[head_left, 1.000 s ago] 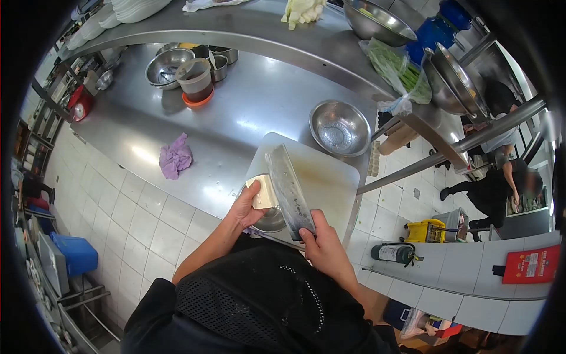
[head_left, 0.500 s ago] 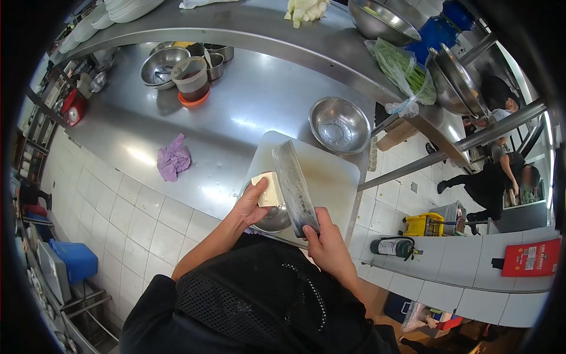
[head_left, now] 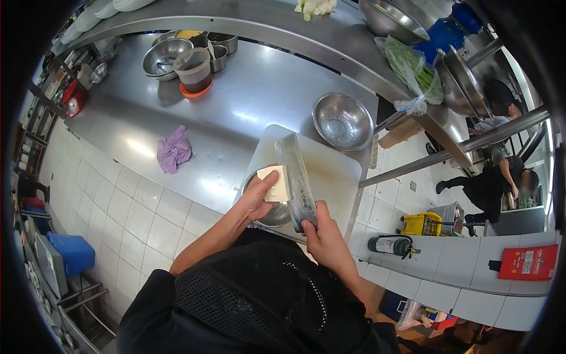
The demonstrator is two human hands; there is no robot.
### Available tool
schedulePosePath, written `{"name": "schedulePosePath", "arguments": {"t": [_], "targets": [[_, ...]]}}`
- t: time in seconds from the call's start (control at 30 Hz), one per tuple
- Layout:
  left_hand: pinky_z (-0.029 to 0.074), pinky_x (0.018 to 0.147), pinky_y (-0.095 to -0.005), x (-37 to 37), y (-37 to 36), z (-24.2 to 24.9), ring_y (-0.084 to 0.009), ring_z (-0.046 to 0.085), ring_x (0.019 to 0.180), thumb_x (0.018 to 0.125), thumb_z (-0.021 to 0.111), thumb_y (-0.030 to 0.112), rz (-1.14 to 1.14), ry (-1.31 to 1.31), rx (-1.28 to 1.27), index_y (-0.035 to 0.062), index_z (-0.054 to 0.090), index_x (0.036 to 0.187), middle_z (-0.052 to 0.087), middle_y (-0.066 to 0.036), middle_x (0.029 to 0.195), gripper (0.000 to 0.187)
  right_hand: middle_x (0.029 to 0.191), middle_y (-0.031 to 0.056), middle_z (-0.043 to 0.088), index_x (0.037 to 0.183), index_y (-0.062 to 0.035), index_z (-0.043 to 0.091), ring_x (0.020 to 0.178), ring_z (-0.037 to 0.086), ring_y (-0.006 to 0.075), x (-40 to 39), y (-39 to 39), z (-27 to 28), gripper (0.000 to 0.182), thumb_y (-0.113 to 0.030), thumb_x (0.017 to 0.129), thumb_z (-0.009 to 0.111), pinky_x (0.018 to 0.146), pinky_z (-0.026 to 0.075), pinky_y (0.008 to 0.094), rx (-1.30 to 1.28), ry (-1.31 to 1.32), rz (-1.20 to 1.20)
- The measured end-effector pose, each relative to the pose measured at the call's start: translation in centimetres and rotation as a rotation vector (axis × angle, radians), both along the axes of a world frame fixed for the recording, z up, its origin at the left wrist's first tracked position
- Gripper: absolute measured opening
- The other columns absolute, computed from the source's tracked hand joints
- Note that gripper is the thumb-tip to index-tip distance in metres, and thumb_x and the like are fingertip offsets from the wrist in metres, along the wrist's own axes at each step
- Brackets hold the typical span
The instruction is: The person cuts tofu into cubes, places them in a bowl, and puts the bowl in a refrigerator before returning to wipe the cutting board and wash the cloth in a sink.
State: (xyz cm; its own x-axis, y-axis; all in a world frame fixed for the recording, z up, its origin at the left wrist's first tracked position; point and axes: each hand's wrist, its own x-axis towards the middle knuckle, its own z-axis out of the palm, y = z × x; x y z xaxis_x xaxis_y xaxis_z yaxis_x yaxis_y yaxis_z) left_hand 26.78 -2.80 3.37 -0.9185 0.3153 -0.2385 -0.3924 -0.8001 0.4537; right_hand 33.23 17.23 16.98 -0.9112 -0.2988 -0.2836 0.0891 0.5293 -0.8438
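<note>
My left hand (head_left: 257, 197) holds a pale block of tofu (head_left: 276, 183) above a small steel bowl (head_left: 272, 213) at the near edge of a white cutting board (head_left: 330, 171). My right hand (head_left: 323, 236) grips the handle of a broad cleaver (head_left: 296, 177), whose flat blade rests against the right side of the tofu block. The bowl's inside is mostly hidden by my hand and the tofu.
A steel bowl (head_left: 342, 120) stands just beyond the board. A purple cloth (head_left: 173, 150) lies on the steel counter (head_left: 236, 106) to the left. Bowls and a plastic tub (head_left: 193, 71) stand at the back. The shelf above holds greens (head_left: 413, 68) and bowls. People work at right.
My left hand has raised the tofu block a little and turned it upright against the cleaver blade. The cleaver has stayed over the board, shifting slightly.
</note>
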Motion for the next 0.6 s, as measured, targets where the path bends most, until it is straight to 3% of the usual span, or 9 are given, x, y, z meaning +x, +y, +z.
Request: {"name": "schedulePosePath", "arguments": {"t": [0.1, 0.17, 0.6], "targets": [[0.055, 0.104, -0.0418, 0.3, 0.1, 1.3, -0.0214, 0.066, 0.12, 0.098, 0.075, 0.032, 0.005, 0.008, -0.02, 0.0072, 0.049, 0.143, 0.065, -0.008, 0.13, 0.057, 0.087, 0.0362, 0.064, 0.121, 0.0012, 0.038, 0.089, 0.062, 0.058, 0.0, -0.2, -0.5, 0.027, -0.005, 0.101, 0.055, 0.076, 0.047, 0.0581, -0.02, 0.05, 0.017], [0.056, 0.103, -0.0413, 0.4, 0.3, 1.6, -0.0211, 0.066, 0.119, 0.098, 0.075, 0.032, 0.006, 0.012, -0.029, 0.0069, 0.05, 0.142, 0.065, -0.008, 0.129, 0.057, 0.084, 0.0235, 0.067, 0.12, 0.0014, 0.04, 0.075, 0.069, 0.03, 0.0, -0.2, -1.3, 0.025, -0.004, 0.103, 0.056, 0.067, 0.052, 0.0413, -0.001, 0.08, 0.038], [0.057, 0.1, -0.0412, 0.9, 1.7, 2.9, -0.0222, 0.068, 0.115, 0.1, 0.073, 0.03, 0.004, 0.003, -0.02, 0.0021, 0.055, 0.138, 0.068, -0.01, 0.127, 0.05, 0.092, 0.0218, 0.067, 0.122, 0.0012, 0.039, 0.079, 0.071, 0.0271, 0.0, -1.0, -4.3, 0.027, -0.001, 0.102, 0.057, 0.07, 0.055, 0.0391, -0.048, 0.101, 0.035]]}}
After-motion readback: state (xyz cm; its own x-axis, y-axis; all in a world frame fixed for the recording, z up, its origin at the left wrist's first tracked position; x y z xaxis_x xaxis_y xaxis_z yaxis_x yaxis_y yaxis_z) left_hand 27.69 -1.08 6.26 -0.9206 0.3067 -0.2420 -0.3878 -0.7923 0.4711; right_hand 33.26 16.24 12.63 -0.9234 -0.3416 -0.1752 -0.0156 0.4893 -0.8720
